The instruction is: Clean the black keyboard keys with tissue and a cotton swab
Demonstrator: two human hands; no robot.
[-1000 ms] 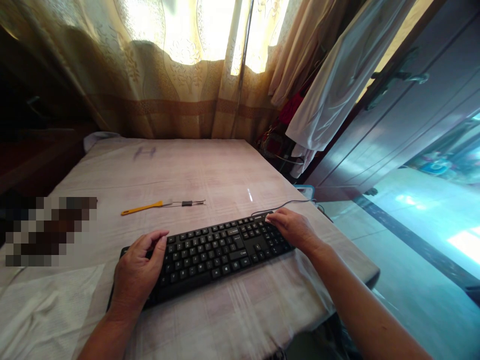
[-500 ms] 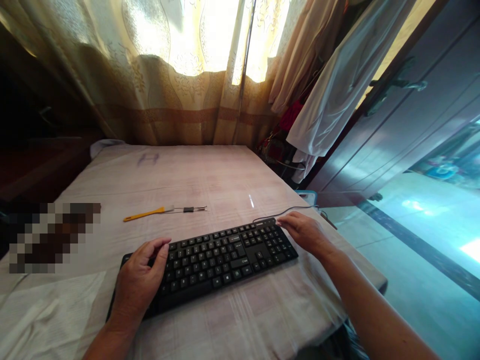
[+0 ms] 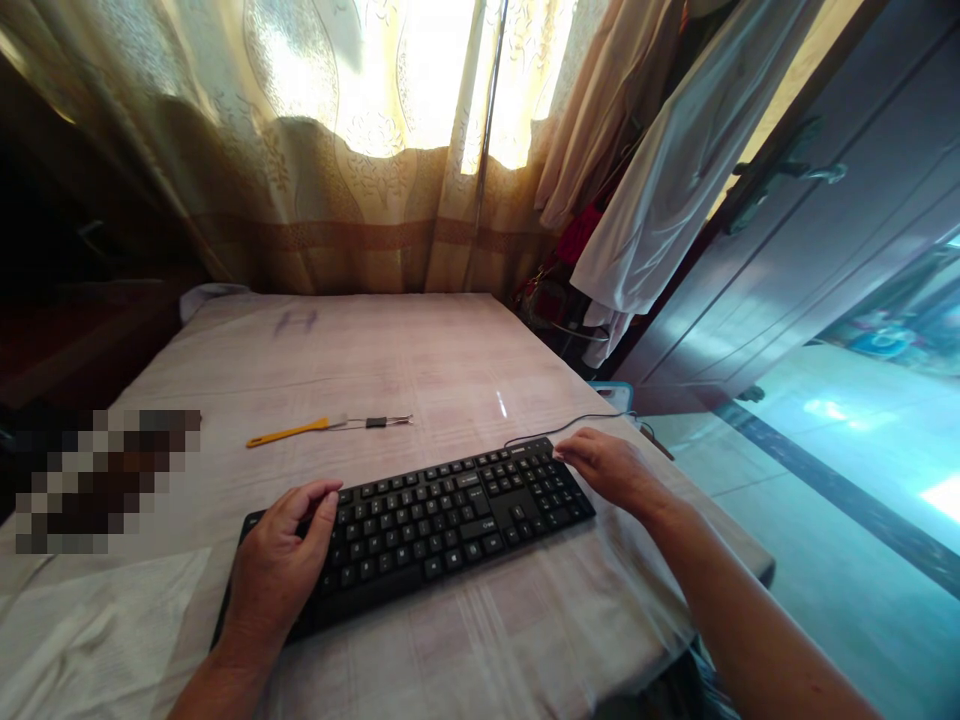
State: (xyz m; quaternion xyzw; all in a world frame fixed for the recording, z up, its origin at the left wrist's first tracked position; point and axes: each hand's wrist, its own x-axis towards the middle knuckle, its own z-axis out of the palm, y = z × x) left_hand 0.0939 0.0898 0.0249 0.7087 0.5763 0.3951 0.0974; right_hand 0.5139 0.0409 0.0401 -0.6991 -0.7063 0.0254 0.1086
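A black keyboard (image 3: 435, 525) lies slanted on the cloth-covered table (image 3: 390, 360), its cable (image 3: 570, 422) running off the far right corner. My left hand (image 3: 277, 565) rests over the keyboard's left end, thumb on the keys. At the keyboard's right far corner my right hand (image 3: 611, 470) touches the edge with its fingertips. Beyond the keyboard lie a yellow-handled tool (image 3: 289, 433) and a small black-and-metal tool (image 3: 379, 421), end to end.
Patterned curtains (image 3: 360, 160) hang behind the table, with white cloth (image 3: 667, 190) hanging at the right. A dark cabinet door (image 3: 810, 250) stands right of the table, above a shiny floor. The table's right edge drops off just past my right hand. A blurred patch covers the left.
My right hand has slid from on top of the keyboard's right keys out to its far right corner. The keyboard sits slightly further right. The left hand stays put.
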